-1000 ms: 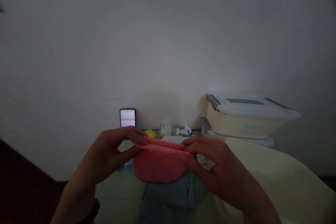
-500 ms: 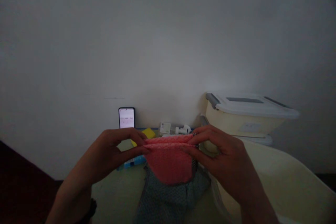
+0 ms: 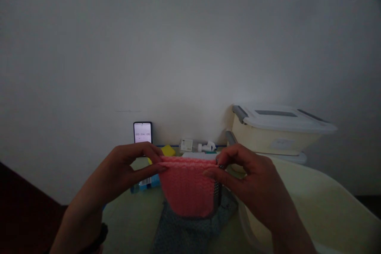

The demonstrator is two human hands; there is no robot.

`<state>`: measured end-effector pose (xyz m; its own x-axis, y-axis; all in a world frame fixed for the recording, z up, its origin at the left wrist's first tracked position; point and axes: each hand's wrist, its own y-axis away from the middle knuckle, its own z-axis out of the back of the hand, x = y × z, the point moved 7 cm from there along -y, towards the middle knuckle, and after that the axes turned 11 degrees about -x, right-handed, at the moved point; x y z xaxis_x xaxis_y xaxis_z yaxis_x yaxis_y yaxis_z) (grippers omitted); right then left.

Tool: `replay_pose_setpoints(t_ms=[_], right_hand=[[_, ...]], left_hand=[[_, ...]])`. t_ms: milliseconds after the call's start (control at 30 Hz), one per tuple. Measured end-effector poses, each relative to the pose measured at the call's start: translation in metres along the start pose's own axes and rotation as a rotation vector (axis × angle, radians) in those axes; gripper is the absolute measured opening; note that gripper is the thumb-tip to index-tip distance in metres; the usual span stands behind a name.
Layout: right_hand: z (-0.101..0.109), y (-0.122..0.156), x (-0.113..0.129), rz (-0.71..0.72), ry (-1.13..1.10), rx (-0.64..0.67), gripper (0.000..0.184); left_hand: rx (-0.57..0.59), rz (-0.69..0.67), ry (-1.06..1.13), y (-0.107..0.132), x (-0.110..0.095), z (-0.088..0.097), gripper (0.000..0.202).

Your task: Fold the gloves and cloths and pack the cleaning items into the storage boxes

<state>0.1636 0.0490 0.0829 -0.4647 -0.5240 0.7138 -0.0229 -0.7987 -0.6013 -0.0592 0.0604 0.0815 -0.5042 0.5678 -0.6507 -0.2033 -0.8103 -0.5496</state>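
Note:
I hold a pink knitted cloth (image 3: 187, 186) up in front of me by its top edge. My left hand (image 3: 127, 166) pinches the top left corner between thumb and fingers. My right hand (image 3: 247, 174) pinches the top right corner the same way. The cloth hangs down flat between the two hands. Below it lies a grey-blue knitted cloth (image 3: 190, 234) on a pale green table (image 3: 131, 222), partly hidden by the pink one.
A phone (image 3: 143, 132) with a timer on its screen leans against the white wall. Beside it are a yellow item (image 3: 168, 150), small white items (image 3: 196, 147) and a blue packet (image 3: 145, 183). Two stacked cream lidded bins (image 3: 276, 131) stand at the right, a pale basin (image 3: 324, 206) nearer.
The pink cloth, bunched low a second ago, now hangs straight and longer. My right hand rose to pinch the top right corner; the hands drew slightly closer.

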Motion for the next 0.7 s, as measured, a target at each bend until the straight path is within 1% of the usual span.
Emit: replay_pose_setpoints(t_ms=[100, 167, 200, 233, 300, 367, 567, 633, 700], right_hand=[[0.002, 0.001, -0.002, -0.042, -0.041, -0.031, 0.025], [0.003, 0.001, -0.002, -0.048, -0.048, -0.034, 0.031], [0.002, 0.001, 0.000, -0.031, -0.034, -0.015, 0.031], [0.001, 0.001, 0.002, -0.004, -0.014, 0.016, 0.027], [-0.002, 0.002, 0.005, 0.050, 0.031, 0.069, 0.015], [-0.002, 0.002, 0.008, 0.074, 0.052, 0.092, 0.013], [-0.004, 0.004, 0.010, 0.071, 0.075, 0.139, 0.015], [-0.006, 0.003, 0.009, 0.050, 0.081, 0.159, 0.015], [-0.009, 0.004, 0.005, 0.014, 0.098, 0.211, 0.012]], left_hand=[[-0.021, 0.005, 0.010, -0.001, 0.000, 0.002, 0.003], [-0.066, -0.003, 0.003, 0.000, -0.001, 0.005, 0.003], [-0.095, -0.009, 0.001, 0.000, -0.001, 0.007, 0.003], [-0.126, -0.014, 0.002, 0.001, -0.001, 0.009, 0.005], [-0.171, -0.018, 0.009, 0.002, 0.000, 0.012, 0.005], [-0.188, -0.017, 0.015, 0.003, 0.001, 0.014, 0.005], [-0.154, -0.014, 0.072, 0.002, 0.001, 0.010, 0.011], [-0.185, 0.012, 0.138, 0.002, -0.001, 0.007, 0.012], [-0.244, 0.055, 0.233, 0.001, -0.002, 0.004, 0.011]])
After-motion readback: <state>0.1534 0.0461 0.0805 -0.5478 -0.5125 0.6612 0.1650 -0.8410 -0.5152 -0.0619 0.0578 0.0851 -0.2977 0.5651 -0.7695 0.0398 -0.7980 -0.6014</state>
